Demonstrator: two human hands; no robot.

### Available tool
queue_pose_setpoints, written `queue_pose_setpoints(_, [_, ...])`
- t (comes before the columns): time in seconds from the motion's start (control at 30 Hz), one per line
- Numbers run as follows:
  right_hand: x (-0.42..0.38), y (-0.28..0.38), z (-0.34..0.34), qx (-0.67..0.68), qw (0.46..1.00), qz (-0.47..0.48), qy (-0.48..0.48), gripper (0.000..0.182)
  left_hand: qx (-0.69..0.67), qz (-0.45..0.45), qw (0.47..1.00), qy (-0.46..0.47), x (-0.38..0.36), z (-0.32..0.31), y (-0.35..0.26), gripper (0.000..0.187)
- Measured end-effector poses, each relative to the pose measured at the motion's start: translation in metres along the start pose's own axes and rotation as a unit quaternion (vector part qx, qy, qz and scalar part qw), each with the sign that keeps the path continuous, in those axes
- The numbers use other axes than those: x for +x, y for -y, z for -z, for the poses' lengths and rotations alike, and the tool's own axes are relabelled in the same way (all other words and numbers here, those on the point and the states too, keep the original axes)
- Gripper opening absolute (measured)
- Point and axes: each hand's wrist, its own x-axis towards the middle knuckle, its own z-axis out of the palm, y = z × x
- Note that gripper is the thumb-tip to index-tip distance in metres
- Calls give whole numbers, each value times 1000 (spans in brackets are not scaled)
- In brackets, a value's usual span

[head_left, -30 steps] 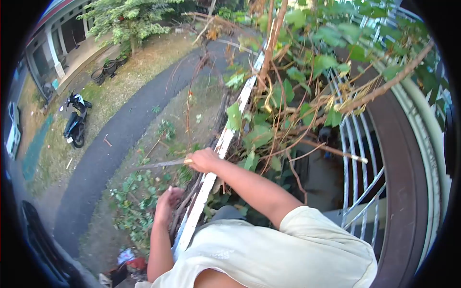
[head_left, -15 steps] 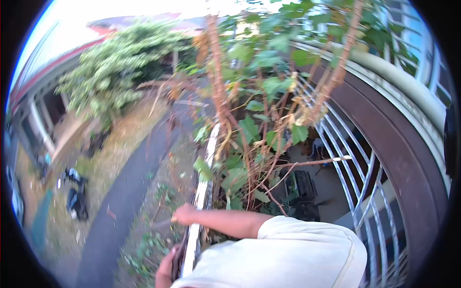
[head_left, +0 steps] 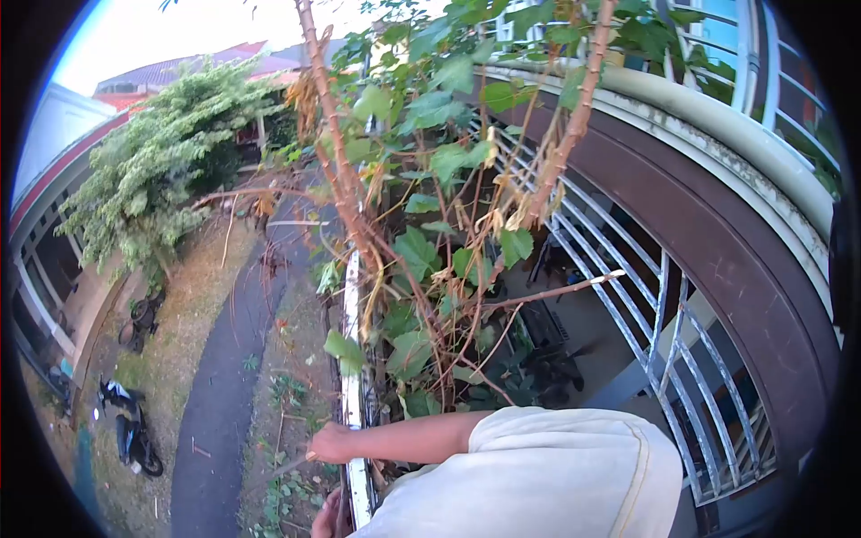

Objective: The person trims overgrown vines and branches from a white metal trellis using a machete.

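My right hand [head_left: 332, 444] is closed around the handle of a thin, greyish blade-like tool [head_left: 289, 466], which points left over the ground beyond the white ledge [head_left: 352, 394]. The right forearm lies across that ledge. Lower down, my left hand [head_left: 328, 518] shows only in part at the ledge's outer side, its fingers curled; what it grips is hidden. Just above the right arm, a leafy plant [head_left: 417, 255] with thick, pale-brown stems and some dry leaves rises beside the ledge.
A cut branch [head_left: 556, 293] sticks out rightward toward the metal grille [head_left: 637, 332]. Far below on the left are a dark path [head_left: 220, 394] and a parked motorbike [head_left: 133, 430]. A bushy tree [head_left: 161, 152] stands at upper left, and a brown beam [head_left: 700, 224] curves along the right.
The view has turned, so the plant and ledge sit further left. Both hands appear lower in the picture, and less of my left hand shows. The tool is still in my right hand.
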Motion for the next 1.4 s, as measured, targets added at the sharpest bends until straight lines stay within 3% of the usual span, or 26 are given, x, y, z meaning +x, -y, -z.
queue_pose_setpoints(0.1, [-10,10,31,30,999,-21,36,29,-17,-13,1000,10,-8,9,10,69])
queue_pose_setpoints(0.17, [-12,10,23,105,992,-50,-47,32,-29,-4,1000,-2,-14,4,14,72])
queue_pose_setpoints(0.2, [-11,11,20,98,994,-39,-36,32,-36,6,999,-17,-18,-4,12,73])
queue_pose_setpoints(0.27, [-15,11,31,181,964,-43,-192,38,-49,14,998,-38,-17,-4,12,77])
queue_pose_setpoints(0.3, [-13,8,45,223,958,-68,-166,44,-61,22,997,-31,-15,5,15,73])
queue_pose_setpoints(0.37, [-17,8,95,305,926,-60,-213,51,-64,28,997,-25,-17,16,21,71])
queue_pose_setpoints(0.43, [-13,-6,147,266,876,-1,-402,53,-74,23,997,-31,-16,13,18,72])
queue_pose_setpoints(0.47, [-24,-11,186,311,857,-54,-407,54,-73,28,996,-34,-17,13,16,72])
queue_pose_setpoints(0.53, [-56,-10,274,383,757,15,-530,41,-58,20,997,-41,-19,13,17,76])
queue_pose_setpoints(0.57, [-80,-27,322,346,771,22,-535,34,-67,29,997,-34,-20,13,9,79])
queue_pose_setpoints(0.6, [-104,-20,370,427,736,81,-519,26,-75,36,996,-25,-18,12,5,82])
queue_pose_setpoints(0.63, [-126,-6,414,414,714,97,-556,20,-61,32,997,-32,-17,13,8,86])
queue_pose_setpoints(0.77, [-220,-13,546,423,677,202,-568,21,-114,27,993,-34,-13,20,10,83])
queue_pose_setpoints(0.83, [-273,-9,595,297,730,170,-592,20,-129,33,990,-37,-12,18,6,83])
queue_pose_setpoints(0.9, [-290,33,600,222,696,148,-666,28,-153,45,986,-45,-10,20,7,80])
queue_pose_setpoints(1.0, [-309,36,588,158,585,199,-770,51,-123,48,989,-72,0,28,14,77])
queue_pose_setpoints(1.07, [-305,28,564,101,462,215,-854,63,-142,47,986,-72,2,30,16,73])
queue_pose_setpoints(1.1, [-315,-4,540,90,457,228,-855,64,-127,46,988,-69,4,30,17,73])
queue_pose_setpoints(1.13, [-279,-22,500,176,359,187,-897,62,-112,44,991,-67,4,29,18,72])
queue_pose_setpoints(1.17, [-218,-25,455,200,309,69,-927,60,-100,44,991,-76,4,26,18,71])
queue_pose_setpoints(1.23, [-85,-115,312,396,409,-86,-818,45,-91,24,993,-70,9,42,28,70])
queue_pose_setpoints(1.27, [-45,-97,251,611,485,-206,-591,28,-79,22,995,-55,11,46,33,69])
queue_pose_setpoints(1.3, [-14,-71,208,751,508,-300,-296,18,-78,26,996,-46,11,37,35,69])
queue_pose_setpoints(1.33, [2,-23,204,761,515,-330,-218,21,-79,27,995,-59,1,30,29,67])
queue_pose_setpoints(1.37, [11,-5,204,836,475,-251,-109,21,-84,16,993,-76,1,27,20,66])
queue_pose_setpoints(1.4, [18,8,205,828,508,-237,-4,23,-86,17,993,-84,-1,23,17,66])
